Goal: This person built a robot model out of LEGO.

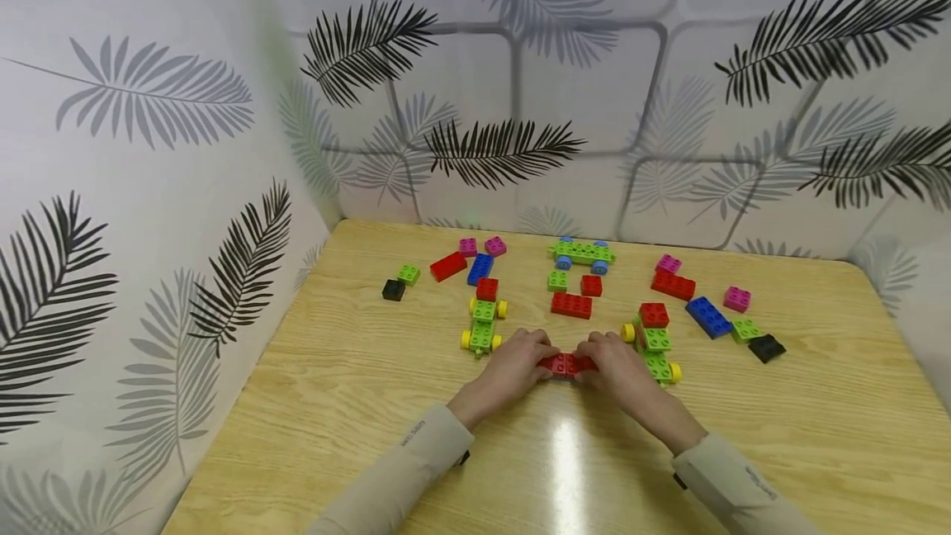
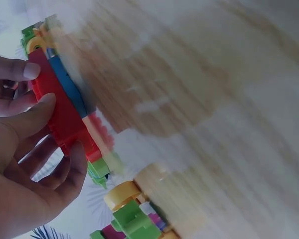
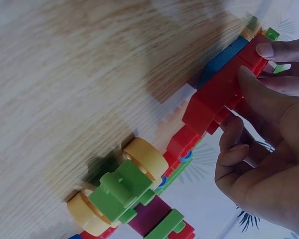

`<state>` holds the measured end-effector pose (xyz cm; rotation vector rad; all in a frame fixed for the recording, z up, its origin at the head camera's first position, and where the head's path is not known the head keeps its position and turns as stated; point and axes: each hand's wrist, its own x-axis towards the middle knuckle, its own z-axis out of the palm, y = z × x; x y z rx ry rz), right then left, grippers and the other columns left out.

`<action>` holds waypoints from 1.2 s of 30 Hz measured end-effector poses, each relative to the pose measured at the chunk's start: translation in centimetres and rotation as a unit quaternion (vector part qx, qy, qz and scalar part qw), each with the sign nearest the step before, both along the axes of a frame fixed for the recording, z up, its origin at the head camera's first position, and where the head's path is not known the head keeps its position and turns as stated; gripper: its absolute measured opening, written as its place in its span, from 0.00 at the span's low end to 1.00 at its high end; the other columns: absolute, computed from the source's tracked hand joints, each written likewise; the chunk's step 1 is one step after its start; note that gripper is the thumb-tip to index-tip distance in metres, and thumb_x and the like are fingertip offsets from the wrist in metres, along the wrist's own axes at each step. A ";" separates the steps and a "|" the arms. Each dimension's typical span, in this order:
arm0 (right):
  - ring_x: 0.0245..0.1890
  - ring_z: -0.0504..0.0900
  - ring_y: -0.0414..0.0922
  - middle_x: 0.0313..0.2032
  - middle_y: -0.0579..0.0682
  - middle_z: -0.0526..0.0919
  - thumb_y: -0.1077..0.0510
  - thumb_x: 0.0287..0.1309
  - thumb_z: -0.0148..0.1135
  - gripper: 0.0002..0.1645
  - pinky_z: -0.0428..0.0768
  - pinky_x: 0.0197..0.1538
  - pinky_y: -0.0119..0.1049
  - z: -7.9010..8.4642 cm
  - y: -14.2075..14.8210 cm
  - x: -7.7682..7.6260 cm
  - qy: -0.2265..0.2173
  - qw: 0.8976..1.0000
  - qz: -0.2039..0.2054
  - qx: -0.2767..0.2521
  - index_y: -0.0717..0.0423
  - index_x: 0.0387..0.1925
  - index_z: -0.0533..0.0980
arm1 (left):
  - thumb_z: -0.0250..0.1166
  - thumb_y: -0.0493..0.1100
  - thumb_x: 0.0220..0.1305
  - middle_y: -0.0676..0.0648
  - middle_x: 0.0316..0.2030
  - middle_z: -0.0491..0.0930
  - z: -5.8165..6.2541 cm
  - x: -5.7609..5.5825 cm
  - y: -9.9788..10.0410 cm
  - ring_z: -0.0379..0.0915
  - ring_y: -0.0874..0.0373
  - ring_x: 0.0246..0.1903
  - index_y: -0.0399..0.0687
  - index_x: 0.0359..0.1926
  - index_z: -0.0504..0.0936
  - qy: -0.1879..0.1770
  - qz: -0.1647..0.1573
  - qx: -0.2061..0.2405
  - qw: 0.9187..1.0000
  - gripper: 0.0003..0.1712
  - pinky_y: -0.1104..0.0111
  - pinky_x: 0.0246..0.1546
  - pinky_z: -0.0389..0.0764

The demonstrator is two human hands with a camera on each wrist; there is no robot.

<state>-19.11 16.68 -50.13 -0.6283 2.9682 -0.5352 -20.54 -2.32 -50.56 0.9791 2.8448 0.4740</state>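
Note:
Two red bricks (image 1: 566,365) lie end to end near the middle of the table, stacked on a blue brick (image 2: 67,82) that spans their joint from below. My left hand (image 1: 516,362) pinches the left red brick between thumb and fingers. At the other end, my right hand (image 1: 617,363) grips the right red brick, its thumb (image 3: 256,84) pressed along the near side. Just left of the hands stands a green wheeled car base (image 1: 483,329) with yellow wheels and a red block. Beside the right hand is another green car (image 1: 656,345), also topped by a red block.
Behind the hands are a red brick (image 1: 571,305), a small green block (image 1: 557,281) and a green base with blue wheels (image 1: 583,254). Loose blocks lie at both sides, including a black block (image 1: 394,290) and a blue brick (image 1: 709,317). A patterned wall (image 1: 475,89) borders the table.

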 end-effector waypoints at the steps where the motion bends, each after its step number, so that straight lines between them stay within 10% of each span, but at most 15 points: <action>1: 0.31 0.72 0.44 0.32 0.48 0.79 0.58 0.46 0.75 0.14 0.75 0.36 0.38 0.0 0.0 0.0 0.001 1.000 0.000 0.000 0.57 0.37 0.83 | 0.67 0.43 0.63 0.52 0.45 0.77 0.0 0.0 0.1 0.69 0.59 0.42 0.48 0.53 0.83 0.000 0.000 -0.003 1.000 0.17 0.74 0.44 0.73; 19: 0.27 0.70 0.44 0.28 0.47 0.81 0.54 0.41 0.79 0.14 0.70 0.30 0.35 0.6 0.4 -0.8 0.053 0.998 0.034 0.013 0.54 0.29 0.82 | 0.67 0.50 0.61 0.54 0.39 0.74 0.6 -1.0 0.5 0.67 0.61 0.35 0.53 0.54 0.84 0.022 -0.024 -0.071 0.997 0.20 0.75 0.30 0.67; 31: 0.34 0.76 0.44 0.32 0.46 0.80 0.55 0.44 0.78 0.18 0.78 0.36 0.40 -0.6 -1.9 -0.9 0.027 0.999 0.034 -0.028 0.55 0.37 0.81 | 0.70 0.45 0.59 0.53 0.44 0.80 -0.1 -1.2 -0.1 0.72 0.60 0.41 0.49 0.58 0.75 -0.047 0.027 0.012 0.998 0.26 0.71 0.40 0.74; 36: 0.37 0.78 0.46 0.38 0.47 0.83 0.54 0.47 0.76 0.19 0.79 0.39 0.43 -1.0 -1.8 -0.7 0.038 0.998 0.038 -0.037 0.54 0.42 0.82 | 0.67 0.47 0.63 0.49 0.54 0.77 2.1 -2.0 -2.3 0.71 0.55 0.54 0.48 0.62 0.73 -0.073 0.051 0.050 0.995 0.28 0.65 0.52 0.75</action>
